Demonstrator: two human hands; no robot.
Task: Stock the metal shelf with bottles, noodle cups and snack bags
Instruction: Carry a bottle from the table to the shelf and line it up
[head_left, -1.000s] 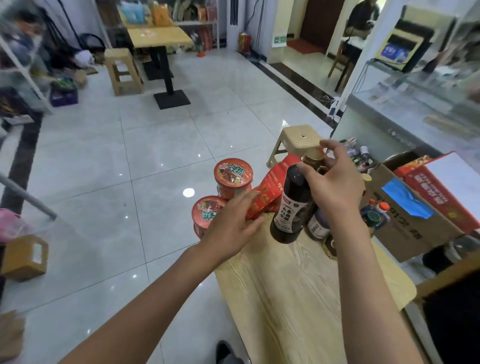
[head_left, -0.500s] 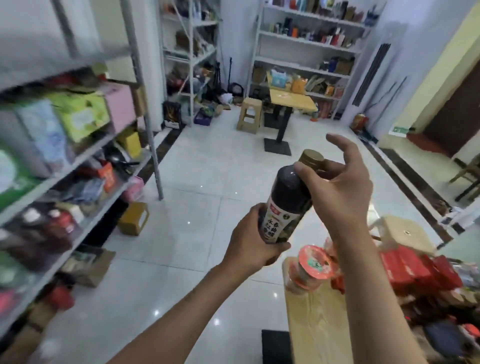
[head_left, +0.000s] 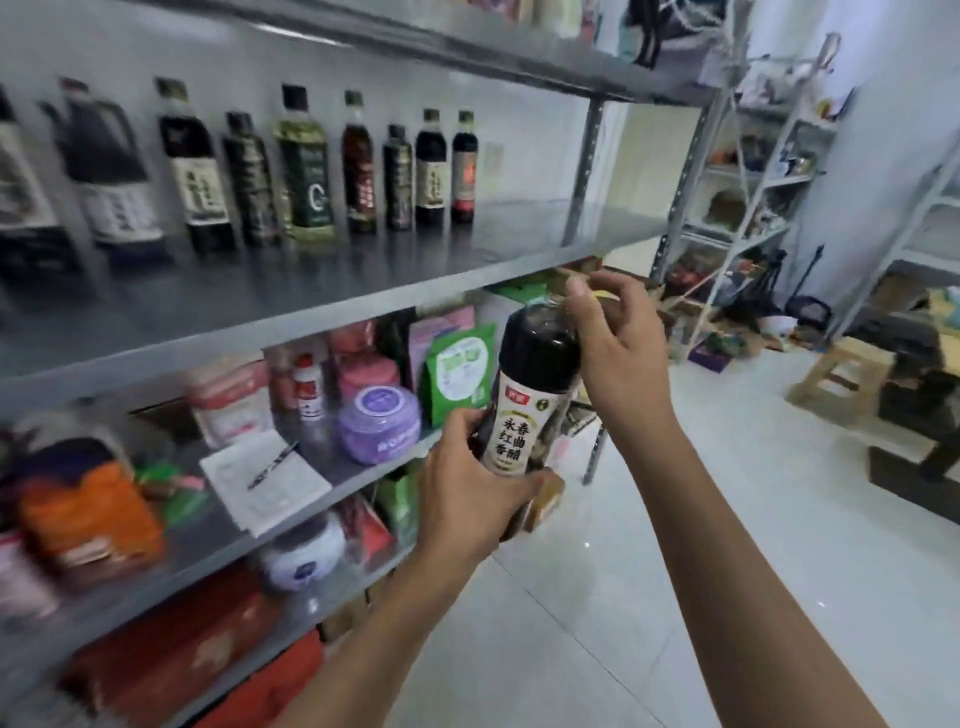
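A dark vinegar bottle (head_left: 524, 405) with a cream label is held upright in front of the metal shelf (head_left: 363, 280). My left hand (head_left: 472, 499) grips its lower body from below. My right hand (head_left: 618, 343) curls round its neck and cap, which are mostly hidden. On the grey shelf board above stands a row of several dark sauce bottles (head_left: 358, 166), with bare board to their right. The bottle I hold is below and just right of that board's front edge.
The lower boards carry a purple jar (head_left: 379, 423), a green snack bag (head_left: 457, 371), red packets, a sheet of paper with a pen (head_left: 265, 473) and an orange pack (head_left: 88, 514). A wooden stool (head_left: 841, 379) stands on the white tiled floor; more racks line the far wall.
The view has swung left from the open room to the metal shelf. Both hands have kept hold of the dark bottle and carried it close to the shelf's front.
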